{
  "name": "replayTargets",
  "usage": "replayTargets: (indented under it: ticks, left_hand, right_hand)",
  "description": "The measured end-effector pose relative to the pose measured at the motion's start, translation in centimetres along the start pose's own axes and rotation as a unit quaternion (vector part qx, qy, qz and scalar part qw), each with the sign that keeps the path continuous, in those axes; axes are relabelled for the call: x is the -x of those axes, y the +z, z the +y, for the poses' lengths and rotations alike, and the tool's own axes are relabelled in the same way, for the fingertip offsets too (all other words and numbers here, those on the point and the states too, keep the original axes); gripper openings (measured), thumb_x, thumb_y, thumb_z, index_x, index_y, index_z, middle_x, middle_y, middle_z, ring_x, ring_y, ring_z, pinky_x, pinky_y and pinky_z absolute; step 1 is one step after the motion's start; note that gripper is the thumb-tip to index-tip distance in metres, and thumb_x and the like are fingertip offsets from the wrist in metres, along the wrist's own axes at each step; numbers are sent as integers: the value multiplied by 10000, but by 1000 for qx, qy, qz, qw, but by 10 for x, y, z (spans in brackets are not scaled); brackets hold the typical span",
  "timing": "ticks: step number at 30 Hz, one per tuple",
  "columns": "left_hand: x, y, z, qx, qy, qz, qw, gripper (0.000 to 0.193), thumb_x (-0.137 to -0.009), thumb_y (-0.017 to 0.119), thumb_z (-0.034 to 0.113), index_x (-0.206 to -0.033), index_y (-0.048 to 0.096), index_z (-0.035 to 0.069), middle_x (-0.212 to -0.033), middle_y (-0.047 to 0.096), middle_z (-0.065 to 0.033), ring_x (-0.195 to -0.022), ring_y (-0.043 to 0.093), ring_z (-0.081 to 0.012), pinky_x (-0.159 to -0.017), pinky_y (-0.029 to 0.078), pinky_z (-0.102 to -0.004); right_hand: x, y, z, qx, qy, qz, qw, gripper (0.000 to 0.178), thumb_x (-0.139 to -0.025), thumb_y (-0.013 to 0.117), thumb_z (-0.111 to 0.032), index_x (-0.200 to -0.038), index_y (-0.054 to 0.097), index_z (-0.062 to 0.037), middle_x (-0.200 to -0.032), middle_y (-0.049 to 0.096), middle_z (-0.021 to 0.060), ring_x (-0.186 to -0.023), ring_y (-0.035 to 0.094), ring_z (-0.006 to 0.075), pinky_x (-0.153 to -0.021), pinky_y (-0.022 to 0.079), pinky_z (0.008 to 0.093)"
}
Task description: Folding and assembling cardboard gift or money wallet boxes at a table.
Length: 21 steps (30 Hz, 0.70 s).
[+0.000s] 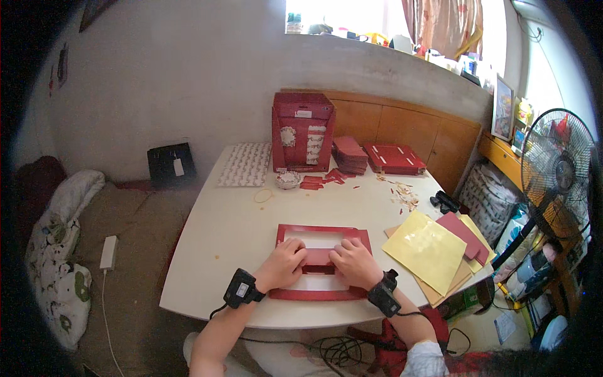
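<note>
A flat red cardboard sheet (pixel 314 295) with white panels lies near the front edge of the table. My left hand (pixel 287 262) rests on its left part, fingers curled and closed on the red strip (pixel 319 256) across the middle. From the right, my right hand (pixel 355 262) grips the other end of that strip, its fingers bent the same way. A dark slot shows just below the strip, between the hands. The fingertips are partly hidden under the knuckles. Each wrist wears a black strapped device.
Yellow sheets (pixel 424 251) and red card pieces (pixel 463 235) lie to the right. Farther back stand a tall red box (pixel 304 135), a stack of red cards (pixel 349 156), red flat boxes (pixel 394 159) and a patterned sheet (pixel 245 164). Scraps (pixel 405 196) litter the tabletop. A fan (pixel 561 173) stands right.
</note>
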<state>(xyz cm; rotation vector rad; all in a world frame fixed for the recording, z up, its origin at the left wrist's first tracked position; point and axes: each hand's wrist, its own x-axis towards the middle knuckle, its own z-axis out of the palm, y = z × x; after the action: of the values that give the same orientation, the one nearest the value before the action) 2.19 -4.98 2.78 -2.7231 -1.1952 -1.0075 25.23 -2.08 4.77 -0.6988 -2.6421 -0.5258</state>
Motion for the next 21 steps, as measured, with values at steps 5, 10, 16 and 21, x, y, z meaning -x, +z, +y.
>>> replayTargets:
  ticks: [5,10,16,21]
  left_hand:
    - [3,4,-5,12,-11,5,1000,182,-655,592,17,-818,511,15,-974,498,-162,-944,503,-342,-814,436,-419]
    - [3,-17,-5,-156,-128,49,978,401,-597,655,241,-880,512,-4,-978,473,-172,-1006,427,-356,-934,291,-497]
    - [10,-2,-16,-151,-273,5,950,488,-680,639,310,-996,501,-35,-1070,438,-188,-1061,393,-356,-984,235,-569]
    - [13,5,-23,-183,-264,4,947,405,-748,611,290,-980,516,-29,-1069,459,-192,-1058,407,-363,-971,275,-600]
  right_hand:
    - [-2,14,-1,59,29,-40,997,118,-730,594,-165,-809,562,-83,-829,594,49,-880,550,219,-816,426,345]
    - [0,19,1,75,29,14,997,68,-759,552,-134,-725,589,-87,-765,611,40,-821,575,194,-765,433,316]
    - [0,25,2,98,39,12,994,62,-750,558,-137,-720,589,-92,-752,608,33,-813,571,195,-755,426,320]
    - [0,13,1,62,62,-11,996,95,-716,599,-166,-778,583,-96,-771,603,37,-825,564,205,-777,399,347]
